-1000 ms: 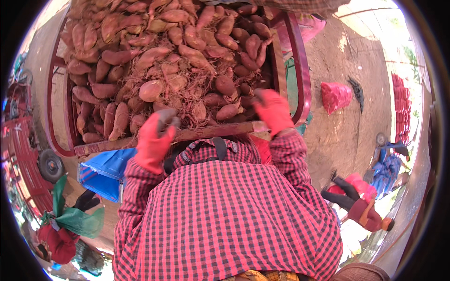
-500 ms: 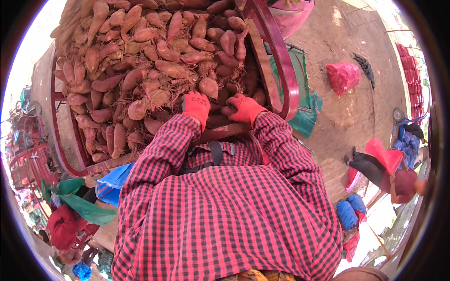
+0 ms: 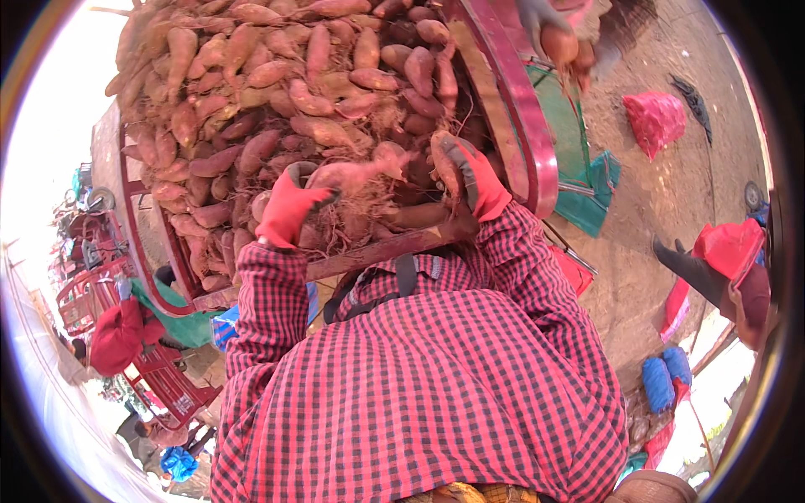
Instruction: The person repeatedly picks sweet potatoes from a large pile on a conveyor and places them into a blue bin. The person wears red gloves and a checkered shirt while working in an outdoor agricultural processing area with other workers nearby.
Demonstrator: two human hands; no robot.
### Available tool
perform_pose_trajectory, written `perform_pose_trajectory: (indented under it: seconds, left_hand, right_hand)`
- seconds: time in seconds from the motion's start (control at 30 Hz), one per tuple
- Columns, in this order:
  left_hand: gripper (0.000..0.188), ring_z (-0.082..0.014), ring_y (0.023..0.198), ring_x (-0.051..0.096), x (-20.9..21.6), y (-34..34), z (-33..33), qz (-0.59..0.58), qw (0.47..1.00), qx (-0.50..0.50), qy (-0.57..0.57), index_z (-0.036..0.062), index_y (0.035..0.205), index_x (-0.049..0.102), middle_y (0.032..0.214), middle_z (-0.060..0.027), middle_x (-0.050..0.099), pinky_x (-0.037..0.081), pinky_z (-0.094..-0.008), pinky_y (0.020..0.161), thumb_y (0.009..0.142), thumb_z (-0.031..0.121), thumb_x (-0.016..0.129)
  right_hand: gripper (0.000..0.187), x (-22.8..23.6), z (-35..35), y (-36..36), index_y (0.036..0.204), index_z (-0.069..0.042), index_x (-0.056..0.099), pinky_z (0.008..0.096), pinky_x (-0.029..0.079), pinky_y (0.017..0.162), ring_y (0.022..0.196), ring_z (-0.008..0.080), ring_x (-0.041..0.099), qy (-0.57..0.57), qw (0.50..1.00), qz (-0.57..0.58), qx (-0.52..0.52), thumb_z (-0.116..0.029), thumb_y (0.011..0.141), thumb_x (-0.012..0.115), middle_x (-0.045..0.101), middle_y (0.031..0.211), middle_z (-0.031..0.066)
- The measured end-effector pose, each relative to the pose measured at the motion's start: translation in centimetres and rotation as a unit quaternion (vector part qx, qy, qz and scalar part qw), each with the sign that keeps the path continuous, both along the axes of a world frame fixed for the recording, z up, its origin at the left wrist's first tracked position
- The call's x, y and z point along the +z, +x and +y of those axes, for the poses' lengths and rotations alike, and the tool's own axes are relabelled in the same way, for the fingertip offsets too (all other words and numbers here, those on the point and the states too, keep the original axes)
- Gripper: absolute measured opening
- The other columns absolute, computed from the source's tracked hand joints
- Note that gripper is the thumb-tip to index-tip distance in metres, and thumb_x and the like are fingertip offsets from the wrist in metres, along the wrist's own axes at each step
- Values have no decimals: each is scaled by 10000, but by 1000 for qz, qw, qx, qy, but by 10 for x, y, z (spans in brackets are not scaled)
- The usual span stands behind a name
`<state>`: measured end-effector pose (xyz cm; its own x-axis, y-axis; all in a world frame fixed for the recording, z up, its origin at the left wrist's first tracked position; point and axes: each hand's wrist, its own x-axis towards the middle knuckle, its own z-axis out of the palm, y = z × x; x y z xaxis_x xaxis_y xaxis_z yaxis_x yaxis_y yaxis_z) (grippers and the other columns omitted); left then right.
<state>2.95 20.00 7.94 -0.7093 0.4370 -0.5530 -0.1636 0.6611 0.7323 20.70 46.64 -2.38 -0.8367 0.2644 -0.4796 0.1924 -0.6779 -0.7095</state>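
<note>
Both my hands wear red gloves with dark palms and fingers, at the near edge of a cart bed heaped with reddish sweet potatoes. My left hand has its fingers and thumb curled round the left end of a rooty sweet potato. That sweet potato is slightly blurred, and strands of root hang below it. Further right, my right hand is closed on another sweet potato, held nearly upright against its fingers. Between the hands, a tangle of thin roots lies over the pile.
A maroon metal rail bounds the cart's right side. Beyond it, another person's hands hold sweet potatoes above a green bag. A filled pink sack stands on the dirt ground. Other people work at far left and right.
My left hand has moved left and curled round a sweet potato. My right hand has shifted right and raised one. Another person's hands have appeared at the top right.
</note>
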Motion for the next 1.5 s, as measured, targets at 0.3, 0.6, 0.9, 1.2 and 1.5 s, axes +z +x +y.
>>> perform_pose_trajectory:
  seconds: [0.3,0.6,0.9,1.2,1.5]
  left_hand:
    - [444,-329,1284,580,-29,48,-5,-489,693,206,487,60,1307,621,1324,-112,648,400,-534,1162,929,271,719]
    - [471,-263,1177,600,-40,37,-55,-299,664,100,678,55,1236,629,1189,-60,667,440,-437,1082,955,427,697]
    - [256,-193,919,644,-21,38,-106,-149,771,177,594,33,1125,640,982,-69,669,513,-324,815,992,250,610]
    - [610,-267,1113,578,24,41,-203,233,942,166,176,30,1169,679,1221,-124,546,482,-393,977,722,368,917]
    - [502,-154,800,649,31,124,-299,-76,906,259,327,13,1128,699,937,-49,711,512,-323,689,795,353,858]
  right_hand:
    - [953,60,-74,-37,1585,-13,264,371,501,1016,1240,294,575,283,949,35,136,-151,809,799,563,1368,210]
    - [686,90,-146,-25,1418,-37,484,475,493,1017,1216,432,607,474,861,33,182,-244,827,763,624,1286,266]
    - [419,85,-224,-45,989,-63,723,486,546,851,998,428,696,646,624,5,440,-453,982,569,734,1016,216]
    - [344,149,-224,-113,1125,-112,736,289,496,583,676,136,652,365,874,46,317,-393,1044,554,684,777,26]
    - [266,184,-393,-141,993,-106,637,405,533,663,790,317,685,761,418,409,283,-288,874,791,693,896,139]
